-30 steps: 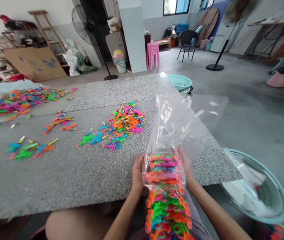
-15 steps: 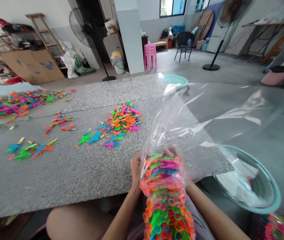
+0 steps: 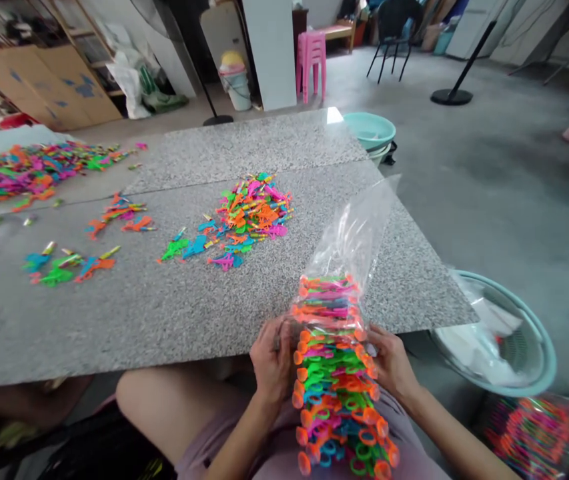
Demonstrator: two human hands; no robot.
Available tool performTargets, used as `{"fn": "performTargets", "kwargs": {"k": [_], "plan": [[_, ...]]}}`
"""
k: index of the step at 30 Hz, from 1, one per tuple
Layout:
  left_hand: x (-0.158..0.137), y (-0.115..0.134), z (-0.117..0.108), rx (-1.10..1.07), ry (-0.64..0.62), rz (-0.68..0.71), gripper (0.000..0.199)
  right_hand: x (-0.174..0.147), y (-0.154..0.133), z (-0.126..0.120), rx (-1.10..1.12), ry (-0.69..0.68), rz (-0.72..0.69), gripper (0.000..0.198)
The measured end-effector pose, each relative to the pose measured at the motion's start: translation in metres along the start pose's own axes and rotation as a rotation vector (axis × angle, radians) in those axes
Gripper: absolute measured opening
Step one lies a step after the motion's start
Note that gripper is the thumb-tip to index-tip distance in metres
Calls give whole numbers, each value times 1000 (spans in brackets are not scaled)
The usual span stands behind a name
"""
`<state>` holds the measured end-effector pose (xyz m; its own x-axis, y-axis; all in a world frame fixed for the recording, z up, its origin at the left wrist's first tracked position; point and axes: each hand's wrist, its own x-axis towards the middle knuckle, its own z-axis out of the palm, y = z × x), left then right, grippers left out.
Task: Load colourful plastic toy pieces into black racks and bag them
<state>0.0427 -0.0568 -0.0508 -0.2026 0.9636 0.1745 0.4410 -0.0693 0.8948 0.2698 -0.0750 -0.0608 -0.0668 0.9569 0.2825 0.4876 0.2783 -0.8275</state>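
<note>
A long stack of bright plastic toys with orange round ends stretches from my lap to the table edge. Over its far end lies a clear plastic bag, whose flat, unfilled part rests on the table. My left hand is closed at the stack's left side, pinching the bag's rim. On the right side my right hand also has its fingers closed on the bag's rim. The near part of the stack is outside the bag. Some fingertips are hidden by the plastic and the toys.
A heap of loose toys and smaller groups lie on the speckled table. A bigger pile sits at far left. Right of the table stand a basket with white plastic and filled bags. A teal basin is behind.
The bag, billowing out to the right before, now lies flat and narrow on the table. My hands have come down and nearer, one on each side of the stack. The view has tilted down.
</note>
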Motion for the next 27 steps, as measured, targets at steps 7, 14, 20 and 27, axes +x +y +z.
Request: {"fn": "performTargets", "kwargs": {"k": [7,14,20,27], "plan": [[-14,4,-12,144,105,314,13,10,-14,-21,-211,286,-323,16],[6,29,-16,202,3,441,24,25,-28,-34,-134,34,-452,19],[16,31,-21,253,-10,606,12,27,-27,-27,-220,19,-467,21],[-13,1,-49,192,-75,946,11,4,-26,-40,-368,16,-711,13]]}}
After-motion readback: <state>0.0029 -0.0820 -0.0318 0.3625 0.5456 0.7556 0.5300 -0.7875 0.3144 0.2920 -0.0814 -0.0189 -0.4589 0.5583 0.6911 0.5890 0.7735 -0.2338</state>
